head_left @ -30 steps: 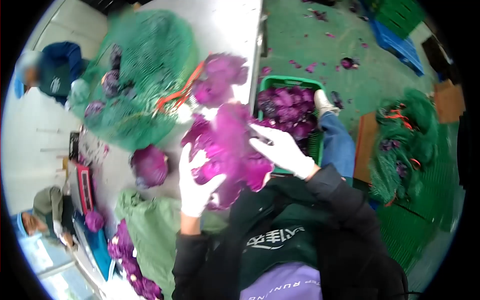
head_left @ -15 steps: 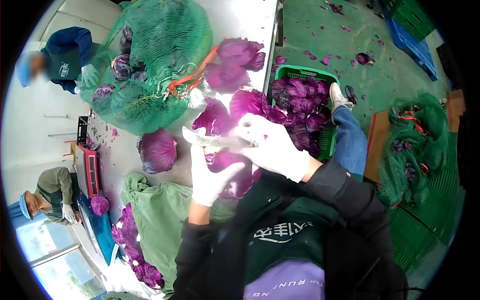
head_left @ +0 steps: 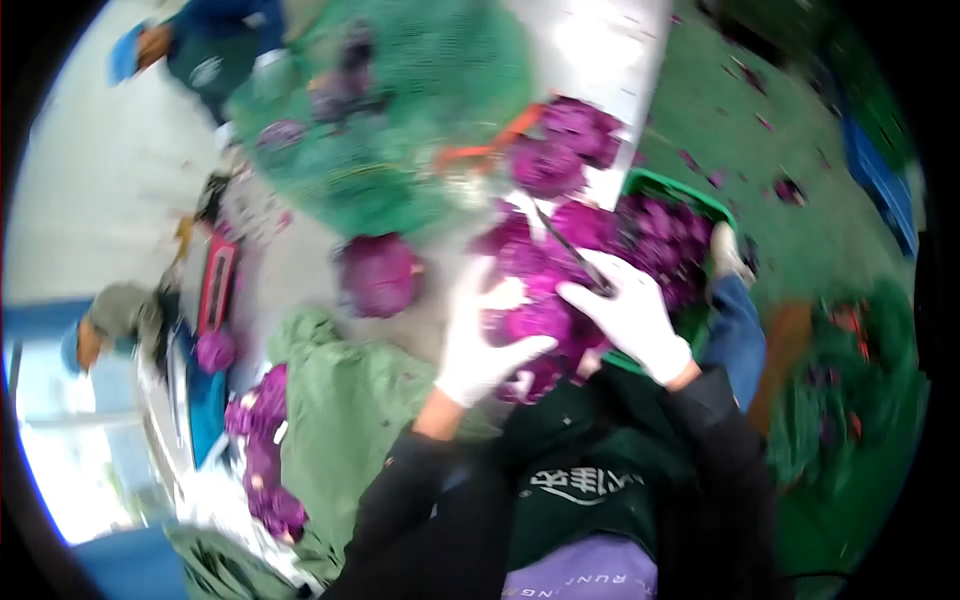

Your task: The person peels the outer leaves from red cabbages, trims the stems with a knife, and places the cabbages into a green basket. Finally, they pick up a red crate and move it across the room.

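My left hand [head_left: 475, 335], in a white glove, is cupped against the left side of a purple cabbage [head_left: 537, 312], its thumb across the near side. My right hand [head_left: 635, 315], also gloved, is closed on a knife [head_left: 566, 242] whose narrow blade points up and away over the purple leaves. Loose cabbage leaves [head_left: 548, 165] lie beyond on the metal table. Another purple cabbage piece [head_left: 380, 275] rests to the left of my left hand. Motion blur hides fine detail at the fingertips.
A green net bag [head_left: 400, 120] with an orange tie lies on the table. The green crate [head_left: 728, 212] of cabbage stands right. Green cloth [head_left: 345, 400] lies near left. Two co-workers [head_left: 215, 60], [head_left: 125, 315] are at the left. A red-framed device [head_left: 216, 285] sits there.
The camera view has shifted, moving the scene rightward. My hands are farther apart. The knife, earlier lying across toward my left hand, now points away from me.
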The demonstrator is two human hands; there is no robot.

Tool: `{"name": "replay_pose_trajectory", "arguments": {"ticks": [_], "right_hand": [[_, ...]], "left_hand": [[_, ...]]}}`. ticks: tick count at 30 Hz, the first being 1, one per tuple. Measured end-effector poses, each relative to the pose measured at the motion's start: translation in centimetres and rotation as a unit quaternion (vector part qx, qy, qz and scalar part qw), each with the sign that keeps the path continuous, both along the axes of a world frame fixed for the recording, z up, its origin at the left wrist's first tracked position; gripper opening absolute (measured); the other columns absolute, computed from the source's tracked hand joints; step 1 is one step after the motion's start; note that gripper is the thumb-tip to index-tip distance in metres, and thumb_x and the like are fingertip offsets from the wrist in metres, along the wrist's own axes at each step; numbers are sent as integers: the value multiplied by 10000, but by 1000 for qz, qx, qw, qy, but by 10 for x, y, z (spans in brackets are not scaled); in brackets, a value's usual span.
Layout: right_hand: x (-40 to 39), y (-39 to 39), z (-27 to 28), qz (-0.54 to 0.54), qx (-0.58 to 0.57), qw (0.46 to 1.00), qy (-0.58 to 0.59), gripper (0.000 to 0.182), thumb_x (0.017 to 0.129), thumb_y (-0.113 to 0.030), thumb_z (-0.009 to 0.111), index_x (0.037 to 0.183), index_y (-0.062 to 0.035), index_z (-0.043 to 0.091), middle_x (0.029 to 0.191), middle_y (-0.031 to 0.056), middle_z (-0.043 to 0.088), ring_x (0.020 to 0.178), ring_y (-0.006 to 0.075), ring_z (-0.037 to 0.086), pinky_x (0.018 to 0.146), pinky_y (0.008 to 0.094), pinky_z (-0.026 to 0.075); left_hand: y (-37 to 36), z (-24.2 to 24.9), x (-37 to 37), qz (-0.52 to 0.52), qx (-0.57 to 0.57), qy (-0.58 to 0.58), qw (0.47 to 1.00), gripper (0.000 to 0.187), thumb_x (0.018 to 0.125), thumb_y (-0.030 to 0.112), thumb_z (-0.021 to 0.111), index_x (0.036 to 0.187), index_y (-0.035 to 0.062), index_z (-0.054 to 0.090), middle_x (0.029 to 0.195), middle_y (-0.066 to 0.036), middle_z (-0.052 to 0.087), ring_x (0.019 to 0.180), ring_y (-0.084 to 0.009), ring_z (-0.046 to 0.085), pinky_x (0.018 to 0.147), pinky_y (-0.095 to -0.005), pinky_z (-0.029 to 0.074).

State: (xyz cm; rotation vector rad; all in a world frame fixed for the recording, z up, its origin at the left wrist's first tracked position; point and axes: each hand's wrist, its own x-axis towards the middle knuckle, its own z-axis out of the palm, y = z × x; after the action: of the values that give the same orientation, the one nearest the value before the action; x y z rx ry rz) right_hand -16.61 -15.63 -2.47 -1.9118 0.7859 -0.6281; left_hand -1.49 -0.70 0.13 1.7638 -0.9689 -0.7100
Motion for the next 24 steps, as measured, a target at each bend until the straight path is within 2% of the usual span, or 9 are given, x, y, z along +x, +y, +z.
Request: {"name": "replay_pose_trajectory", "arguments": {"ticks": [3, 4, 6, 8, 10, 12, 15, 19, 24], "right_hand": [[2, -4, -19, 23, 127, 991, -35, 468, 903, -211, 719, 1296, 13, 598, 1123, 102, 689, 958, 159, 648, 845, 298, 517], [2, -8, 0, -3, 319, 947, 31, 446, 932, -199, 682, 1325, -11, 590, 1097, 101, 702, 863, 147, 636, 810, 290, 517], [-1, -23, -29, 13, 258, 965, 42, 436, 954, -191, 643, 1358, -42, 573, 1104, 120, 718, 770, 169, 623, 778, 307, 522], [-5, -18, -41, 47, -23, 996, 70, 458, 972, -207, 608, 1404, -72, 535, 1138, 126, 717, 805, 209, 651, 820, 334, 523], [1, -8, 2, 48, 144, 977, 147, 475, 987, -201, 573, 1438, -72, 494, 1291, 131, 648, 1072, 224, 639, 962, 344, 475], [1, -12, -38, 66, 129, 989, 21, 473, 1002, -170, 532, 1453, -42, 464, 1429, 146, 539, 1266, 220, 530, 1058, 342, 406], [5, -16, -37, 70, 355, 928, -92, 421, 1012, -132, 501, 1414, -5, 490, 1400, 116, 522, 1236, 193, 514, 1047, 329, 407], [4, -27, -19, 32, 292, 940, -175, 399, 1010, -124, 512, 1392, -10, 514, 1351, 109, 549, 1209, 197, 523, 1050, 341, 403], [6, -33, 7, 29, 169, 977, -128, 399, 991, -76, 536, 1372, 38, 507, 1345, 133, 560, 1191, 201, 541, 1043, 346, 411]], "left_hand": [[8, -12, 9, -9, 16, -159, 987, 1098, 635, 448, 894, 1474, 8, 339, 1464, -242, 388, 1399, -394, 333, 1171, -485, 268], [10, -4, 8, -15, 42, -215, 976, 1078, 646, 420, 901, 1479, 26, 343, 1466, -233, 387, 1395, -391, 344, 1160, -476, 293], [9, -11, 7, -1, 26, -192, 981, 1039, 666, 456, 876, 1472, 42, 369, 1480, -240, 378, 1398, -413, 336, 1154, -492, 281], [8, -6, 8, -18, 22, -169, 985, 1044, 669, 469, 868, 1477, 45, 359, 1480, -255, 370, 1391, -419, 349, 1150, -483, 293], [8, 0, 7, 1, 26, -106, 994, 1042, 660, 450, 869, 1472, 51, 351, 1465, -265, 378, 1372, -420, 374, 1141, -469, 315], [7, 10, 9, -5, 32, -68, 997, 1027, 648, 413, 864, 1459, 52, 349, 1439, -270, 393, 1349, -422, 396, 1131, -460, 333], [3, 0, 4, -13, 20, -144, 989, 967, 636, 317, 831, 1424, 42, 343, 1451, -259, 350, 1339, -428, 385, 1109, -450, 360], [-18, -15, 4, -15, -145, -101, 984, 873, 600, 233, 840, 1303, 37, 359, 1373, -219, 357, 1276, -426, 411, 1066, -430, 388], [-53, -4, -14, 114, -47, -149, 981, 723, 703, 392, 807, 1247, 33, 492, 1218, -169, 469, 1144, -383, 482, 984, -444, 421]]}}
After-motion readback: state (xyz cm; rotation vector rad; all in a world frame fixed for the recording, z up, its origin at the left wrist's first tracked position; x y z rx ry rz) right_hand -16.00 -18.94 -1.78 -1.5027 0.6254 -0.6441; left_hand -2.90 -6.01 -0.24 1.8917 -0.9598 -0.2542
